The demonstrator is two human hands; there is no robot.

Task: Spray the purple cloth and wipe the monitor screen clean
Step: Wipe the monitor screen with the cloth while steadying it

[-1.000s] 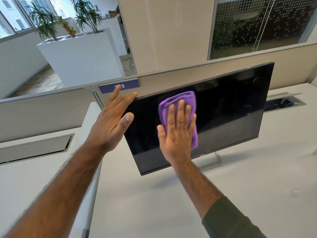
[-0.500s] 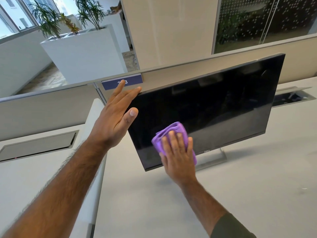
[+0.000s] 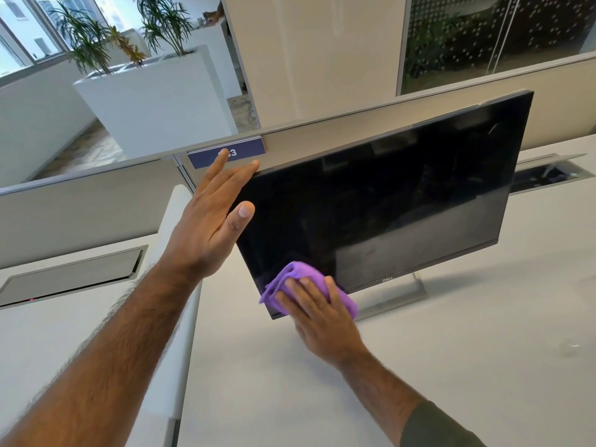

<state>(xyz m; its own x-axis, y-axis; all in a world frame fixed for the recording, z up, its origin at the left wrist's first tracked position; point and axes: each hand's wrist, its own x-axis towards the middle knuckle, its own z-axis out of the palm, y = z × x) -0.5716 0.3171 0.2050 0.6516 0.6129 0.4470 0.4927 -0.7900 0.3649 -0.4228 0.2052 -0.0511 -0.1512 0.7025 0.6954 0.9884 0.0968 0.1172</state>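
Purple cloth pressed on monitor screen lower corner by flat, unclenched right grip; left grip, released, apparently steadies its edge.

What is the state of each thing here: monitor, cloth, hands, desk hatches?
Monitor: screen dark, showing nothing.
Purple cloth: bunched, pressed on the screen's lower left corner.
Right hand: flat on the cloth, fingers straight.
Left hand: open, at the monitor's upper left edge.
Right cable hatch: lid raised.
Left cable hatch: closed.

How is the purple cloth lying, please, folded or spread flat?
Folded: the purple cloth shows bunched layers under the right hand.
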